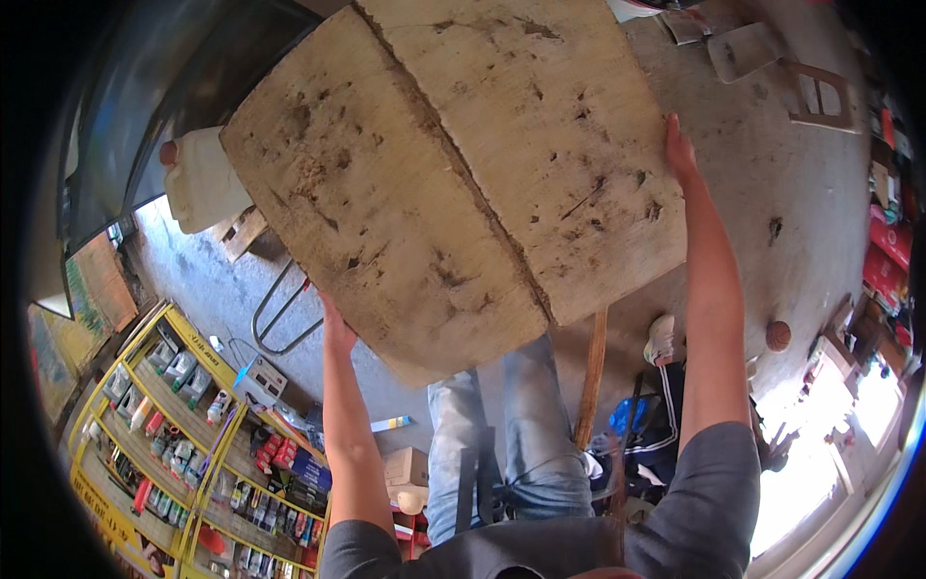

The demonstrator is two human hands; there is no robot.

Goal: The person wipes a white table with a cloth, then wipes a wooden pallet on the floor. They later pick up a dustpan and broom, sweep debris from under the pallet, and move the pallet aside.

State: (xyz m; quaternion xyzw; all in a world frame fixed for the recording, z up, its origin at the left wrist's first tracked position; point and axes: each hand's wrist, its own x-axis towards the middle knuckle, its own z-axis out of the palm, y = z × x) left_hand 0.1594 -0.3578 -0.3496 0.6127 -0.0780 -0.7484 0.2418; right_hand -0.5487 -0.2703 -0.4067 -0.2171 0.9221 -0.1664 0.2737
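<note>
A large, worn wooden board (338, 183) fills the upper middle of the head view, held up in front of me. Its pale tan surface is pitted and stained, and a dark seam runs slantwise across it, splitting it into two panels. My left hand (335, 326) grips the lower left edge, with its fingers mostly hidden behind the wood. Farther up on the opposite side, my right hand (680, 150) is closed on the right edge. The board's far end runs out of the picture at the top.
Yellow shelving (193, 434) packed with small goods stands at lower left. Beyond my left hand are a whitish plastic jug (204, 181) and a bent metal frame (280, 314). A wooden pole (593, 376), a person's shoe (661, 340) and a brown ball (778, 336) are to the right.
</note>
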